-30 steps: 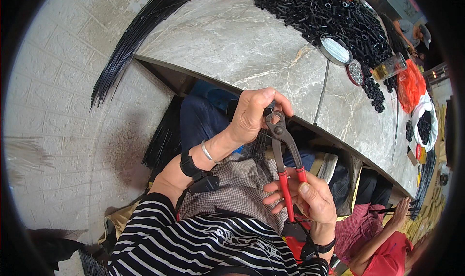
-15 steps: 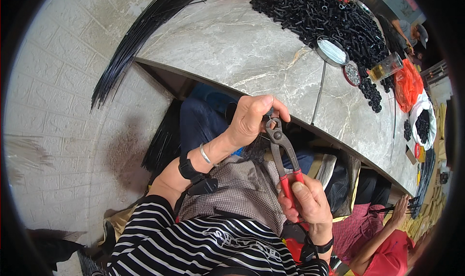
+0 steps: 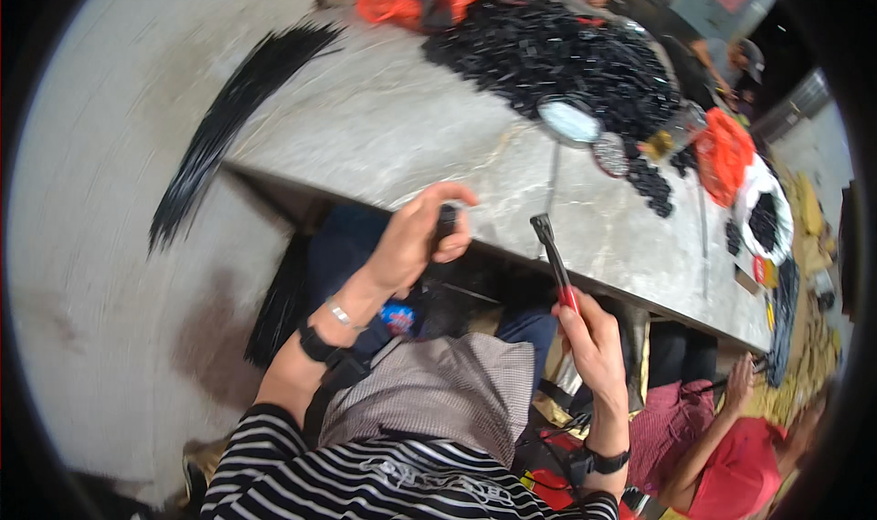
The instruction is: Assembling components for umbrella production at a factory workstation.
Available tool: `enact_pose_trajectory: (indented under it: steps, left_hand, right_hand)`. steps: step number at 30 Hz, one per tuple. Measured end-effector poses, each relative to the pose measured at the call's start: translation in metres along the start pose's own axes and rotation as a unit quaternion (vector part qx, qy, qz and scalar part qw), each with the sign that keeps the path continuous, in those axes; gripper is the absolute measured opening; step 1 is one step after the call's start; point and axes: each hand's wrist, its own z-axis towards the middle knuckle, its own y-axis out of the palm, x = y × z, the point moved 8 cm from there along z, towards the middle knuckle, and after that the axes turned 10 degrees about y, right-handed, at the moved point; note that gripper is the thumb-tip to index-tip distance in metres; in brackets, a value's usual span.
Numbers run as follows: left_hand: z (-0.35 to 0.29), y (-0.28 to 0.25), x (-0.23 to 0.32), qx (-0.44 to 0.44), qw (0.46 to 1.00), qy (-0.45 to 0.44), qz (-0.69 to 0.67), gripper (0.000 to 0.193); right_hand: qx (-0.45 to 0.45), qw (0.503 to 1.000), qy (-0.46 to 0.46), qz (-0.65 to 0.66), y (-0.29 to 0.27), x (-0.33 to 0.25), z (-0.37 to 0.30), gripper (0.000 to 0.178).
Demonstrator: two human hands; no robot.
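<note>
Over the table's near edge, my left hand (image 3: 402, 246) is closed around a small black part (image 3: 446, 219), which looks like a short plastic piece; motion blurs its detail. My right hand (image 3: 596, 342) grips red-handled pliers (image 3: 554, 257) by the handles. Their dark metal head points up and away from me, now seen edge-on. The pliers' jaws are apart from the black part, a hand's width or so to its right.
The grey marbled table (image 3: 365, 136) bears a heap of black parts (image 3: 557, 59), a bundle of thin black rods (image 3: 228, 123), a round dish (image 3: 568, 121), a glass (image 3: 671, 136) and an orange bag (image 3: 724, 155). A co-worker's hand (image 3: 740, 383) is at the right.
The pliers have come away from the left hand, moved up and turned edge-on. My left hand has shifted left, now showing the black part. The whole view has swung somewhat.
</note>
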Motion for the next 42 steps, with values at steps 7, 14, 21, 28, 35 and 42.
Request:
enact_pose_trajectory:
  steps: [7,14,21,28,35,42]
  left_hand:
    - [0.003,-0.004,-0.001,-0.015,1.000,0.018,0.008,0.040]
    - [0.000,0.002,-0.024,-0.043,0.999,-0.005,-0.004,0.049]
    - [-0.001,0.003,-0.046,-0.019,0.999,-0.033,-0.001,0.056]
    - [-0.004,0.002,-0.061,-0.019,0.998,-0.064,-0.017,0.059]
    - [-0.007,0.005,-0.064,-0.003,0.998,-0.069,-0.014,0.059]
    - [-0.013,0.013,-0.058,-0.015,0.998,-0.062,-0.011,0.057]
  right_hand:
    - [0.276,0.910,-0.087,-0.298,-0.065,0.015,0.066,0.040]
    - [0.227,0.932,-0.156,-0.236,-0.101,-0.002,0.136,0.032]
    - [0.323,0.872,-0.050,-0.363,-0.139,-0.002,0.247,0.017]
    - [0.340,0.876,-0.072,-0.336,-0.139,-0.004,0.252,0.012]
    - [0.316,0.925,-0.046,-0.207,-0.150,0.002,0.252,0.016]
    - [0.097,0.905,-0.037,0.412,-0.169,0.027,0.242,0.016]
